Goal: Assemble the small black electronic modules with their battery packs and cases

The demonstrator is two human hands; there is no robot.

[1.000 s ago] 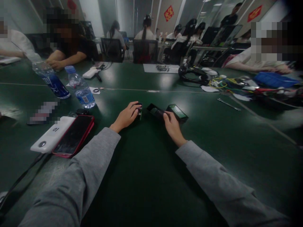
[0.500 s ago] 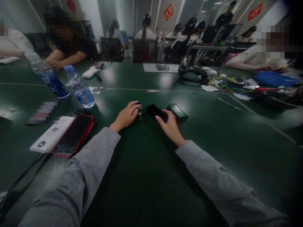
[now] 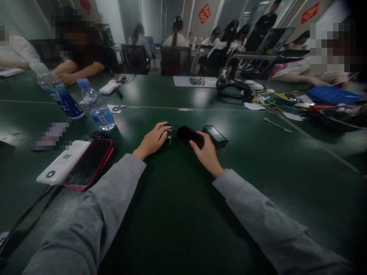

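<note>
Right now, a black box (image 3: 187,134) is lying in the grip of the right hand (image 3: 208,152), its far end pointing to ten o'clock. That thumb and those fingers are pinching its near end; whether it is touching the table, nobody can tell. At nine o'clock from it, the left hand (image 3: 152,142) is curling its fingers over a small shiny piece (image 3: 169,133) and holding it. Just past the right hand, at one o'clock, a green-topped box (image 3: 215,134) is sitting.

For this step, the right hand should be pinching gently but firmly, and keeping the black box level. The left hand should be holding its piece steady, without squashing it.

All around, the dark green table (image 3: 172,221) is shining in patches. At eight o'clock from the hands, a phone in a red case (image 3: 88,164) is leaning on a white power bank (image 3: 63,162). At ten, a water bottle (image 3: 97,107) is standing. At two, a wrench (image 3: 277,125) is resting near messy wires (image 3: 266,100). Farther off, toward twelve, people are sitting on chairs (image 3: 176,61) below a red sign (image 3: 204,13).
</note>
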